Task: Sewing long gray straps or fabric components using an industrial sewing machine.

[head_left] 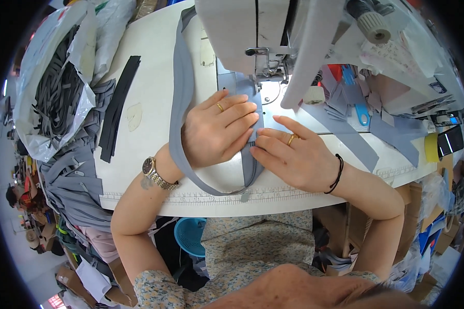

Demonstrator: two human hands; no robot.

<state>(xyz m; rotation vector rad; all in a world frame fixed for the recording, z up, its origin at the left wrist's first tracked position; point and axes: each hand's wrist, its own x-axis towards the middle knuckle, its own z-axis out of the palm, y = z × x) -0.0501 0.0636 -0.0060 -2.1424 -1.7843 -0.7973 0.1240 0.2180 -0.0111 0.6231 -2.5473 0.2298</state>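
Observation:
My left hand (214, 129) lies over a grey fabric piece (227, 83) beside the presser foot (258, 74) of a white sewing machine (227, 28), its fingers extended on the fabric. My right hand (299, 159) rests just right of it, index finger stretched out, the other fingertips touching the right edge of the grey piece and zipper tape below it. A long grey strip (180, 62) loops down around my left wrist and curves along the table's front to that piece. Whether anything is pinched under my fingertips is hard to tell.
The white table (152, 103) carries black strips (119, 108) at left, beside bags of grey strips (56, 92). Grey pieces (361, 149), a blue tool (361, 116), yellow tape (431, 148) and a phone (450, 141) lie right. A blue basket (189, 237) sits below.

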